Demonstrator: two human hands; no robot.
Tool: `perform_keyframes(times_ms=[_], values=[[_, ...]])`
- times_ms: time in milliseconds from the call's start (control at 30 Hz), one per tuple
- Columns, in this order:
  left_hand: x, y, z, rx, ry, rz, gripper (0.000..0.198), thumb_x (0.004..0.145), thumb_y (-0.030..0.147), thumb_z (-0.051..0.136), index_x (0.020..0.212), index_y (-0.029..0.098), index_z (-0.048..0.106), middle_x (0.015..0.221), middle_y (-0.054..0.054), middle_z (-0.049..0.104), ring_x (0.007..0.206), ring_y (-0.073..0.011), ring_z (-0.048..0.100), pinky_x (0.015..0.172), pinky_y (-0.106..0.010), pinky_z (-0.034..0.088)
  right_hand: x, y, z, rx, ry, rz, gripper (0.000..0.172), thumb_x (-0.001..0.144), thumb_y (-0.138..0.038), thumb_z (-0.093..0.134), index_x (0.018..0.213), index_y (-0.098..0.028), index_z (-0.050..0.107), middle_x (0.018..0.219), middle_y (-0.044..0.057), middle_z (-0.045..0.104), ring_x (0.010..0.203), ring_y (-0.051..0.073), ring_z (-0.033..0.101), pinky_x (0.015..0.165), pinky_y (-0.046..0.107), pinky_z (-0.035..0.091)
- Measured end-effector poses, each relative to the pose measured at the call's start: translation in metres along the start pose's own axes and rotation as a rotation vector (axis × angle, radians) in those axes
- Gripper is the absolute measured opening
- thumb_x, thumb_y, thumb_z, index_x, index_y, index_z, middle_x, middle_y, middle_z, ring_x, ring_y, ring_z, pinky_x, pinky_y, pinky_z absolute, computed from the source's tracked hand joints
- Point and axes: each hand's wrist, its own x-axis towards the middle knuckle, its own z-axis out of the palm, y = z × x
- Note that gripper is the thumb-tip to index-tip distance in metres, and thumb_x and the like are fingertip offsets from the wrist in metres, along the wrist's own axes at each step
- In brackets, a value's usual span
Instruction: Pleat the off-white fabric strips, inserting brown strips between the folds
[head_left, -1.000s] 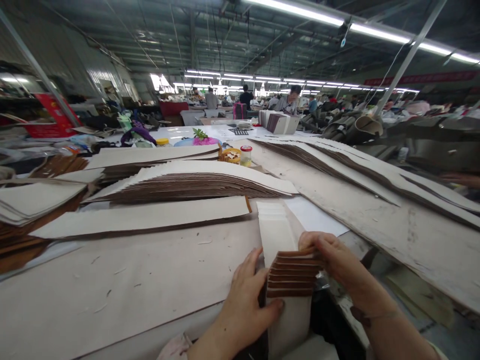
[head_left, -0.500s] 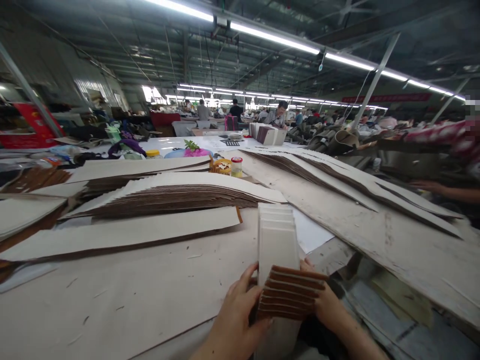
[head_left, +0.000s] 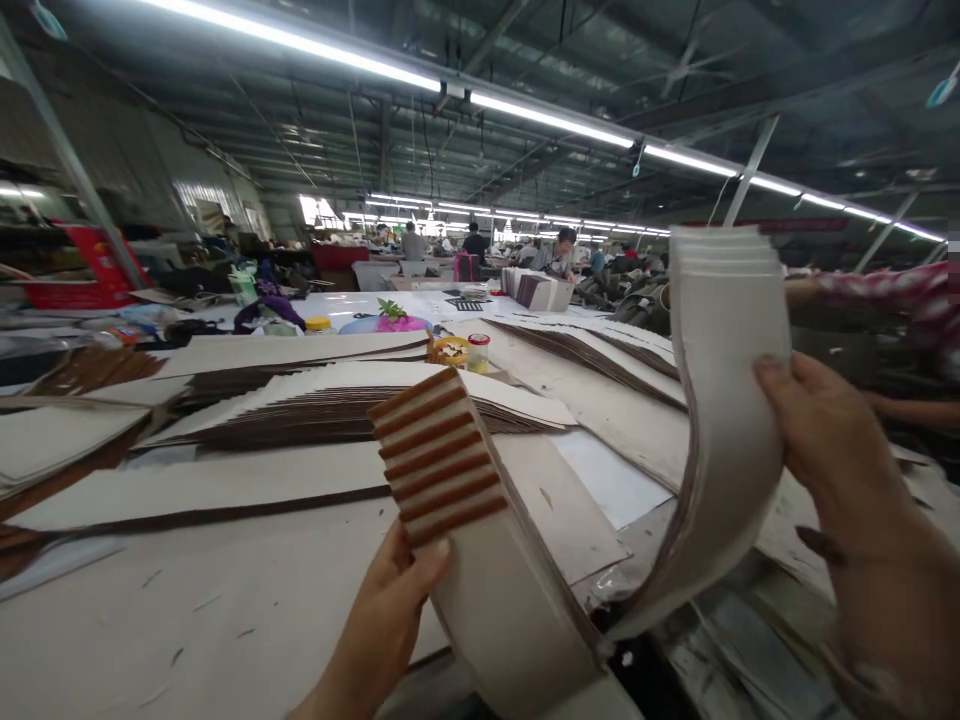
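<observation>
The two hands grip opposite stretches of strip material, which open upward in a broad V. The left hand [head_left: 397, 590] is closed on the brown-ended stack [head_left: 502, 590], its thumb on the pale face just below the stepped brown edges [head_left: 446, 460] and its fingers mostly hidden behind. The right hand [head_left: 825, 440] is closed on the pale-ended stack [head_left: 727, 400], its thumb pressed to the face near the right margin.

The long axis of the brown-ended stack slants from upper left to lower right; the pale-ended stack stands nearly upright at its tip, then bows down and leftward. Both therefore lie between the hands, each stretch nearer the hand that grips it, and they converge low in front of the wearer; whether they form one continuous bundle cannot be told there. Both stepped ends are raised above the tabletop [head_left: 247, 610].

Beyond the left hand, a long pale strip [head_left: 225, 485] lies flat across the tabletop, with a fanned stack [head_left: 420, 385] behind it. A white sheet [head_left: 611, 480] shows between the two held stretches. Farther back stand a red-lidded jar [head_left: 478, 354] and, just beside it, a yellow tub [head_left: 450, 351]. At far right, a co-worker's red-and-white sleeve [head_left: 877, 285] is visible.
</observation>
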Motion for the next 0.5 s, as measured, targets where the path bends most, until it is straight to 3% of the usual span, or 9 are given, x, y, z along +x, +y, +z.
perform_keyframes(times_ms=[100,167,233,367,433,500], values=[[0.019,-0.011,-0.005,-0.066,0.051,-0.033,0.040,0.071,0.030,0.065,0.107,0.017,0.055,0.102,-0.007,0.064,0.093,-0.0252,0.059,0.079,-0.033,0.048,0.058,0.024,0.018,-0.204,-0.079,0.023,0.054,0.076,-0.058,0.039,0.110,-0.018,0.053,0.102,0.012,0.060,0.093,0.031,0.056,0.076,0.042,0.042],[0.025,-0.020,-0.007,-0.096,0.060,-0.056,0.042,0.072,0.029,0.063,0.111,0.017,0.052,0.104,-0.007,0.063,0.092,-0.0240,0.060,0.078,-0.032,0.048,0.071,0.054,0.040,-0.319,-0.131,0.033,0.060,0.071,-0.051,0.049,0.114,-0.008,0.049,0.111,0.020,0.055,0.106,0.036,0.048,0.088,0.047,0.035],[0.026,-0.027,-0.009,-0.126,0.053,-0.060,0.044,0.074,0.028,0.063,0.114,0.018,0.049,0.107,-0.008,0.062,0.094,-0.0233,0.059,0.079,-0.031,0.047,0.065,0.090,0.064,-0.390,-0.218,0.021,0.061,0.064,-0.046,0.058,0.110,-0.006,0.051,0.118,0.023,0.050,0.116,0.037,0.039,0.096,0.046,0.027],[0.025,-0.031,-0.010,-0.154,0.039,-0.050,0.042,0.075,0.026,0.061,0.114,0.015,0.049,0.109,-0.010,0.060,0.096,-0.0238,0.058,0.080,-0.032,0.047,0.027,0.140,0.094,-0.450,-0.423,0.020,0.045,0.061,-0.047,0.058,0.092,-0.015,0.060,0.111,0.018,0.057,0.111,0.035,0.046,0.097,0.047,0.030],[0.024,-0.031,-0.010,-0.164,0.041,-0.051,0.041,0.076,0.027,0.061,0.113,0.014,0.050,0.109,-0.012,0.060,0.095,-0.0243,0.058,0.080,-0.033,0.047,0.011,0.141,0.099,-0.459,-0.463,0.009,0.047,0.064,-0.051,0.054,0.095,-0.016,0.060,0.117,0.018,0.053,0.117,0.036,0.039,0.098,0.054,0.024],[0.022,-0.030,-0.008,-0.186,0.030,-0.049,0.041,0.077,0.027,0.060,0.114,0.015,0.049,0.109,-0.011,0.060,0.094,-0.0240,0.058,0.079,-0.033,0.047,-0.005,0.124,0.101,-0.433,-0.509,-0.020,0.051,0.068,-0.054,0.050,0.102,-0.017,0.058,0.123,0.017,0.049,0.121,0.036,0.033,0.100,0.055,0.020]])
